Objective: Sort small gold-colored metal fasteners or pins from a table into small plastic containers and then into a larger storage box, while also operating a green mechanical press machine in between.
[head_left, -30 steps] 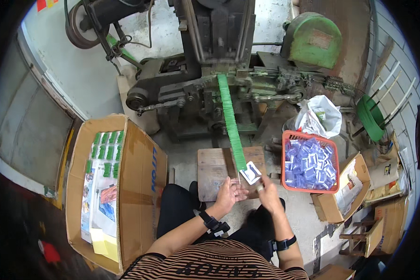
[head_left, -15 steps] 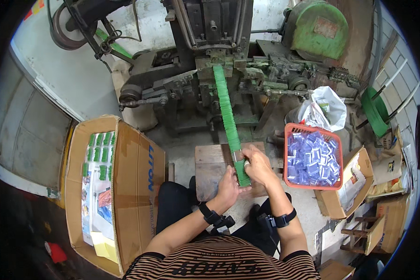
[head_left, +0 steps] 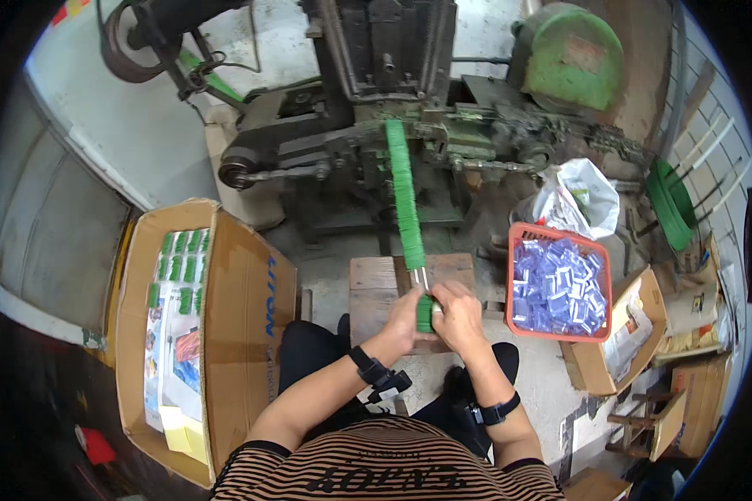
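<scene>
A long row of thin green pieces (head_left: 403,192) runs down from the machine (head_left: 384,75) toward me. Below it, two narrow metal rods (head_left: 419,278) show bare. At their near end is a short stack of the same green pieces (head_left: 425,316), gripped between my two hands. My left hand (head_left: 403,319) presses on its left side, fingers partly hidden. Curled over its right side and top is my right hand (head_left: 459,317). The wooden board (head_left: 372,292) lies under the rods and my hands.
Right of me, a red basket (head_left: 514,319) holds many clear bluish plastic pieces (head_left: 557,288). A white bag (head_left: 593,196) is behind it, an open carton (head_left: 586,367) beside it. On my left stands a tall cardboard box (head_left: 251,317) with green pieces in rows (head_left: 184,267).
The near end of the rods has shifted slightly left. My right hand has moved down onto the short green stack, and my left hand has come up beside it. More bare rod shows above them.
</scene>
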Demonstrator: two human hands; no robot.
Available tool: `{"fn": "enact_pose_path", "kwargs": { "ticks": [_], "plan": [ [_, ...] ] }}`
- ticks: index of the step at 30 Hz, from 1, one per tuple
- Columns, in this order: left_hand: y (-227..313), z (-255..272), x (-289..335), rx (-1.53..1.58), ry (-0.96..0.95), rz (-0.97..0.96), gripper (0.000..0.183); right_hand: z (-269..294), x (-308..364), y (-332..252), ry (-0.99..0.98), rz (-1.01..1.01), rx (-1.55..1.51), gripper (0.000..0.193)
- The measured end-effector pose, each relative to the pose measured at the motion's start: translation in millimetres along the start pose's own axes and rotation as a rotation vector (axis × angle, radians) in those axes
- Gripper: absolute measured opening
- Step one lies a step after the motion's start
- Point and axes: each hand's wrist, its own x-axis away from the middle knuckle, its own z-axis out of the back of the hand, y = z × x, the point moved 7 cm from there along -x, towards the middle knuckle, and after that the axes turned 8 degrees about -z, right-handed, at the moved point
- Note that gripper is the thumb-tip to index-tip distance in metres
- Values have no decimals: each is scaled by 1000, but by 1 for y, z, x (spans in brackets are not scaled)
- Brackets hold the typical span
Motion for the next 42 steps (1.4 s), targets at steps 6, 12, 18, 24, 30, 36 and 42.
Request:
{"fn": "enact_pose_path", "kwargs": {
  "ticks": [6,12,18,24,30,36,42],
  "plan": [
    [-63,-6,-2,90,-140,-106,25,41,52,2,156,-151,-163,27],
    [-5,-3,105,-84,-402,18,28,37,69,120,222,-286,-186,9],
    [205,61,230,-608,-91,-444,33,-51,58,183,-82,-433,114,29],
    [325,244,295,-625,554,-786,30,-95,44,201,-42,-468,326,31],
    [328,404,269,-772,890,-680,25,-89,39,184,104,-394,359,24],
    [306,459,230,-1158,1177,-602,16,-94,34,186,230,-162,358,22],
    [308,427,259,-1398,1374,-427,23,-100,28,172,230,-58,429,19]
  ]
}}
